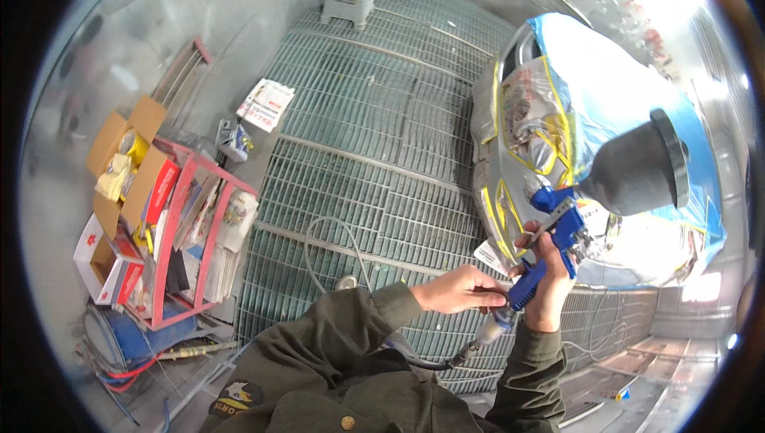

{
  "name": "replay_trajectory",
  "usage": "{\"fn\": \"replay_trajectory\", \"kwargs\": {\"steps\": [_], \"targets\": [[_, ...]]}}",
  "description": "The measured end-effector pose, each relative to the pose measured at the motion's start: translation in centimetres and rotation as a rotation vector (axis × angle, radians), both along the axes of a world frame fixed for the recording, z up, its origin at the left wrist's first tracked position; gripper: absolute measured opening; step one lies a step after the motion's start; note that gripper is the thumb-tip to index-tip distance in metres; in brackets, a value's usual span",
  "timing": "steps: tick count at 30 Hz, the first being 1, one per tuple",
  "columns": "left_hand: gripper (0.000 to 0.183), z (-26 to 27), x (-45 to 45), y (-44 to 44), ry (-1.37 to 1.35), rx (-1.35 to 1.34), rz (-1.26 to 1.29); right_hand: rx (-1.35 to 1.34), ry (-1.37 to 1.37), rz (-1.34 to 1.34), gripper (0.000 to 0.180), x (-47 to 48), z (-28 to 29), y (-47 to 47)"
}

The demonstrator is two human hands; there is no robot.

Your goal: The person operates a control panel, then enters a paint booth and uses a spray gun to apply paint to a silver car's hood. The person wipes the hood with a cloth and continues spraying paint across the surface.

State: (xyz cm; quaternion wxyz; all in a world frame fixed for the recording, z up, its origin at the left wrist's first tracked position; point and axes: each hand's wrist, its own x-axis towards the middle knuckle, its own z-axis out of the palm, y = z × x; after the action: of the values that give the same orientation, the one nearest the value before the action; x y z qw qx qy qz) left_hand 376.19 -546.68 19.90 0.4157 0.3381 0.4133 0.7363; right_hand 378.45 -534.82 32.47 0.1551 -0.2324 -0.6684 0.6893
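A blue gravity-feed spray gun [565,227] with a dark grey paint cup [633,167] is gripped by my right hand [553,274], its cup to the upper right. My left hand [460,291] pinches at the bottom of the gun's handle, where the thumb and fingertips hide the exact part. Below the handle hangs a clear inline air filter [491,330], joined to a dark air hose [427,363]. Beyond the gun stands a car [487,98], partly wrapped in masking film [603,68], newspaper and yellow tape.
Metal grating [346,176] forms the floor. At left a red metal rack [197,242] holds newspapers, beside opened cardboard boxes [140,206] and a blue drum [137,334]. A grey stool [348,6] stands far ahead. A pale hose [308,248] loops across the grating.
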Motion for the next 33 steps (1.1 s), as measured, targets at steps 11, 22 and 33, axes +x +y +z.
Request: {"fn": "replay_trajectory", "kwargs": {"steps": [11, 22, 33], "targets": [[0.030, 0.6, -0.8, -0.6, -0.051, 0.003, -0.052, 0.012, -0.073, 0.083, 0.025, -0.5, 0.3, 0.2], [0.057, 1.5, 0.6, -0.3, -0.126, 0.227, -0.151, -0.119, -0.030, 0.147, 0.032, -0.6, 1.6, -0.2], [0.043, 2.9, 4.1, 0.4, -0.116, 0.095, -0.078, 1.100, 0.070, 0.101, 0.035, 2.8, 5.8, 2.5]]}}
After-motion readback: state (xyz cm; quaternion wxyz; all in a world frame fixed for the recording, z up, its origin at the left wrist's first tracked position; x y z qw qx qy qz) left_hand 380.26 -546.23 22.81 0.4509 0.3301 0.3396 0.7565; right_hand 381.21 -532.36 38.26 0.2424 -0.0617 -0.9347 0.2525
